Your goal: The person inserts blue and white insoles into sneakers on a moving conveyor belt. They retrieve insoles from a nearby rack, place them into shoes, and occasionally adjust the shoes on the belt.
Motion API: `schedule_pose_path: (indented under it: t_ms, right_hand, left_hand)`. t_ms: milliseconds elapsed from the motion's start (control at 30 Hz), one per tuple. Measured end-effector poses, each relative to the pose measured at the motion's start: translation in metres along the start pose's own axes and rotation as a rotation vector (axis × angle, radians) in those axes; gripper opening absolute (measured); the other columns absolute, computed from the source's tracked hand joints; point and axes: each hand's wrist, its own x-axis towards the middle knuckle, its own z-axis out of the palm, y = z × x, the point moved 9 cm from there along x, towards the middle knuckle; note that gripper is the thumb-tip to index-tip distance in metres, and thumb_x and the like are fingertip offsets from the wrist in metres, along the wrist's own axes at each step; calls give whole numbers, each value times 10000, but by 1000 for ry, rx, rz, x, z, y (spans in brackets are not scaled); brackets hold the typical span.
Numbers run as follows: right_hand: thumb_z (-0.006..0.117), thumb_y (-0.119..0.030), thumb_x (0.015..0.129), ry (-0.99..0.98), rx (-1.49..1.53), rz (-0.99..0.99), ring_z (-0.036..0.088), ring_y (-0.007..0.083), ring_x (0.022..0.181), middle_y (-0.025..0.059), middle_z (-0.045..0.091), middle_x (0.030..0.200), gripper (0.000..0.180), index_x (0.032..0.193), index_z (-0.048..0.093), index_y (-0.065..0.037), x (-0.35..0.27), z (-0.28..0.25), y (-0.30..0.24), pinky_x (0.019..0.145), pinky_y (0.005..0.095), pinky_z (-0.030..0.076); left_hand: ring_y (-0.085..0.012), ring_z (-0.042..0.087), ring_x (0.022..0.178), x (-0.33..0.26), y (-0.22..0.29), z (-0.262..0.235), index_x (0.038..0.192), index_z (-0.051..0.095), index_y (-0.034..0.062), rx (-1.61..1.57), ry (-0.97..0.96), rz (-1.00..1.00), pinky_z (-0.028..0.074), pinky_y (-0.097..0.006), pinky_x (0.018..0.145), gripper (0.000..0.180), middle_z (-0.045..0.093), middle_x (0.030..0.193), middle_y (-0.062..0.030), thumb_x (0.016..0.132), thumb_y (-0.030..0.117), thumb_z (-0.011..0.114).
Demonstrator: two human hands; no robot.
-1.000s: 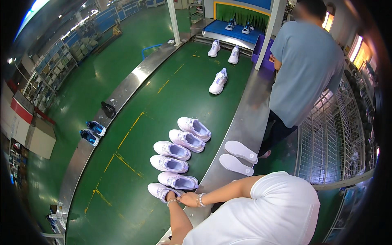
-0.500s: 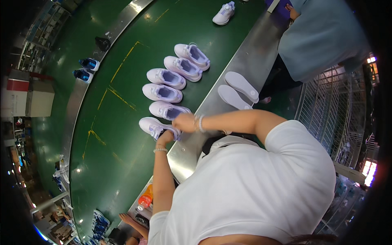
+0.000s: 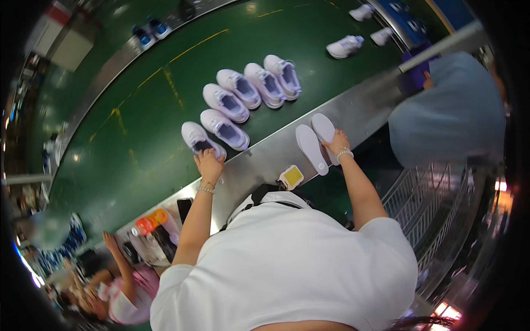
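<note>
My left hand [image 3: 209,164] rests at the heel of the leftmost pale lilac sneaker [image 3: 194,134], with its fingers curled over the collar into the opening. Out to the right, my right hand [image 3: 337,144] grips the edge of one white insole [image 3: 322,127]. A matching insole [image 3: 309,144] lies beside it on the metal ledge. Several more sneakers of the same kind stand in a slanting row on the green surface, the nearest one [image 3: 225,129] just right of the sneaker at my left hand.
A metal ledge [image 3: 259,163] runs along the green conveyor surface [image 3: 149,165]. An orange bottle [image 3: 149,222] and a dark phone [image 3: 184,208] lie at left. Co-workers are at lower left and right, the latter in a blue-grey garment [image 3: 447,113]. A wire rack [image 3: 430,204] stands at right.
My right hand has left the nearest sneaker, where both hands were, and moved right onto an insole. My left hand stays at that sneaker. The head view has turned.
</note>
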Motion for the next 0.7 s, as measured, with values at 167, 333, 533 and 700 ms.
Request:
schedule_pose_path:
  t_ms: [167, 333, 533, 700]
  right_hand:
    - [723, -386, 637, 103, -79, -140, 482, 307, 1069, 155, 525, 1125, 636, 1090, 492, -5, -9, -6, -12, 889, 377, 414]
    - [712, -376, 655, 260, 11, -129, 510, 311, 1020, 160, 545, 1080, 554, 1035, 530, -16, -26, -46, -24, 831, 399, 434]
    - [678, -251, 749, -186, 702, -532, 569, 166, 646, 102, 618, 777, 398, 1011, 528, 8, -53, -43, -161, 593, 293, 444]
    - [632, -203, 788, -704, 641, -639, 498, 80, 568, 18, 581, 665, 260, 978, 582, -32, -104, -18, -285, 499, 236, 389]
  left_hand:
    - [-294, 350, 1202, 1, -32, 5, 1119, 520, 66, -66, 172, -92, 190, -486, 1030, 397, 472, 1193, -114, 745, 182, 588]
    - [-358, 382, 1148, 5, -6, -48, 1242, 372, 28, -604, 417, 58, 324, -396, 970, 606, 393, 1244, -188, 716, 124, 657]
    - [-331, 454, 1098, 35, 11, -12, 1204, 430, 0, -614, 329, -46, 370, -368, 923, 496, 493, 1183, -182, 792, 223, 593]
    - [-382, 549, 821, 63, -9, 2, 858, 563, -4, -676, 254, -161, 429, -435, 725, 291, 584, 864, -207, 859, 278, 488]
